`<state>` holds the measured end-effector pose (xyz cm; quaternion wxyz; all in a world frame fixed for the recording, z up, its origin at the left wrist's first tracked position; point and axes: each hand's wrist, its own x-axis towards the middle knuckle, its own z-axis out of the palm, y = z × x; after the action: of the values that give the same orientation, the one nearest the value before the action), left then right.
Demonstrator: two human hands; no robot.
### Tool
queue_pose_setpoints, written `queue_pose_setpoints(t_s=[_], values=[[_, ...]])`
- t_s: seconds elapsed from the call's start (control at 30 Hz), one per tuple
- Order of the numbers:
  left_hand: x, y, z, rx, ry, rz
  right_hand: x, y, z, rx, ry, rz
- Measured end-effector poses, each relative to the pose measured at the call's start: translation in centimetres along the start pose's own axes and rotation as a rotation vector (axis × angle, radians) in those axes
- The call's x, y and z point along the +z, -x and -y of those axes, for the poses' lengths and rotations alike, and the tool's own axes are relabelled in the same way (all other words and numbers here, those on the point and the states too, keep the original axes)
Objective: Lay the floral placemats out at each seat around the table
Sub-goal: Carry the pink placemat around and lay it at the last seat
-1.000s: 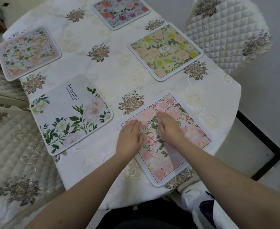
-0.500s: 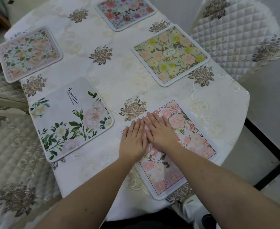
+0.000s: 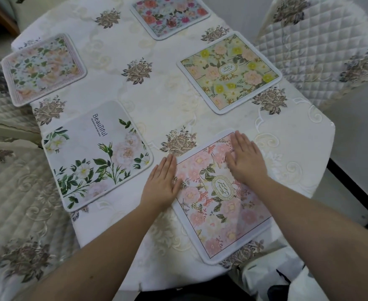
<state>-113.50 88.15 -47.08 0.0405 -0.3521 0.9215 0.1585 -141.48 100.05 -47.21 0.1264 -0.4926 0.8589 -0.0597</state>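
A pink floral placemat (image 3: 220, 205) lies flat at the table's near edge. My left hand (image 3: 162, 183) rests palm down on its left border, fingers together. My right hand (image 3: 245, 158) lies flat on its upper right part. Neither hand grips anything. A white placemat with green stems and the word "Beautiful" (image 3: 96, 153) lies to the left. A yellow-flowered placemat (image 3: 228, 71) lies at the right side, a pale orange one (image 3: 43, 68) at the far left, and a red-and-pink one (image 3: 170, 15) at the far end.
The table (image 3: 157, 101) wears a cream embroidered cloth that hangs over its edges. A quilted chair (image 3: 317, 51) stands at the right, and quilted seats (image 3: 15, 203) stand along the left. Dark floor trim (image 3: 352, 192) runs near the right corner.
My hands, side by side in the middle of the pink placemat, have slid apart: the left to its left border, the right toward its upper right. The mat's oval label now shows.
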Motion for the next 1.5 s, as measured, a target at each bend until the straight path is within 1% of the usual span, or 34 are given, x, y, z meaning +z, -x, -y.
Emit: queue_pose_setpoints(t_s=[0.1, 0.27, 0.3, 0.4, 0.47, 0.57, 0.6, 0.67, 0.7, 0.77, 0.87, 0.93, 1.07, 1.2, 1.3, 1.4, 1.5], values=[[-0.1, -0.1, 0.2, 0.005, -0.009, 0.008, -0.5, -0.1, -1.5, 0.039, -0.009, -0.017], [-0.4, 0.0, -0.4, -0.07, -0.077, 0.049, -1.3, 0.2, 0.1, 0.125, -0.053, 0.028], [-0.5, 0.2, -0.7, -0.09, -0.085, 0.046, -1.4, 0.5, 0.8, 0.118, -0.067, 0.029], [-0.8, 1.5, -2.7, -0.106, -0.054, 0.011, -1.1, 2.3, 3.9, -0.019, -0.102, -0.016], [-0.8, 2.4, -4.6, -0.043, -0.026, -0.001, -0.6, 3.8, 6.3, -0.103, -0.137, -0.02], [0.2, 3.9, -7.3, 0.124, 0.022, 0.061, 0.8, 6.2, 8.9, -0.235, -0.19, 0.073], [0.9, 4.5, -8.0, 0.149, 0.014, 0.093, 1.4, 7.0, 9.2, -0.265, -0.177, 0.112], [2.0, 5.7, -8.6, 0.13, -0.036, 0.11, 2.5, 8.4, 9.0, -0.285, -0.041, 0.136], [2.3, 6.0, -8.6, 0.116, -0.051, 0.098, 2.8, 8.8, 8.8, -0.276, 0.028, 0.13], [2.6, 6.1, -8.1, 0.125, -0.039, 0.072, 2.8, 9.2, 8.4, -0.238, 0.084, 0.113], [2.2, 5.3, -6.0, 0.202, -0.04, 0.064, 2.7, 9.2, 7.5, -0.203, 0.063, 0.088], [1.7, 4.6, -4.2, 0.221, -0.067, 0.073, 2.7, 9.3, 6.4, -0.164, 0.041, 0.071], [0.6, 3.4, -0.8, 0.151, -0.148, 0.118, 2.2, 9.3, 2.9, -0.017, 0.025, 0.052], [-0.8, 2.0, 1.3, 0.115, -0.137, 0.114, 1.4, 9.7, 0.1, 0.045, 0.02, 0.018], [-1.4, 1.6, 1.9, 0.124, -0.155, 0.136, 0.6, 10.0, -1.7, 0.14, 0.006, -0.024], [-1.6, 1.9, 1.3, 0.123, -0.16, 0.119, -0.1, 10.0, -2.7, 0.233, -0.043, -0.035], [-1.8, 2.0, -0.3, 0.066, -0.289, 0.116, -0.5, 9.5, -1.9, 0.304, -0.064, -0.011]])
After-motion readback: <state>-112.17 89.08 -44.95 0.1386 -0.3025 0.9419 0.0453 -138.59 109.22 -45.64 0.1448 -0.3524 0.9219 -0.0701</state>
